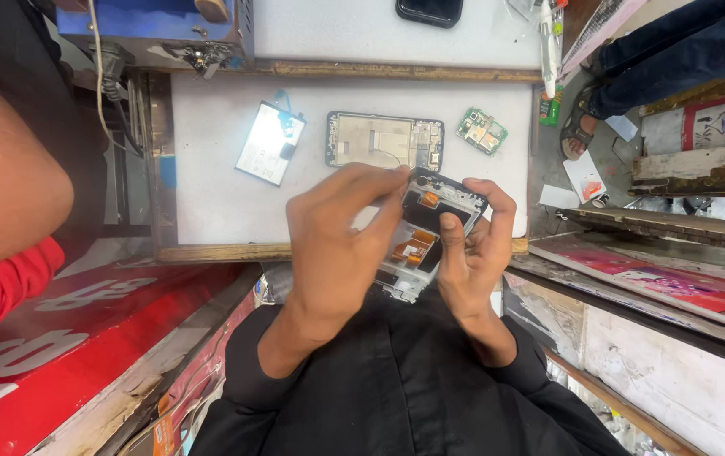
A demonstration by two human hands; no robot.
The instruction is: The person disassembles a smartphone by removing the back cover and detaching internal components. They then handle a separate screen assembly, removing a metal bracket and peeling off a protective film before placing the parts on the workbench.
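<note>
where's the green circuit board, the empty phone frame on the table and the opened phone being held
green circuit board (481, 131), head view, middle of the board
empty phone frame (379, 141), head view, its flat centre plate
opened phone (420, 245), head view, orange flex cable inside

Your single head camera looks steeply down from just above your chest, close to your hands (405, 245). It faces forward over the white rectangular worktop (211, 194), whose far edge lies at the frame's top.
</note>
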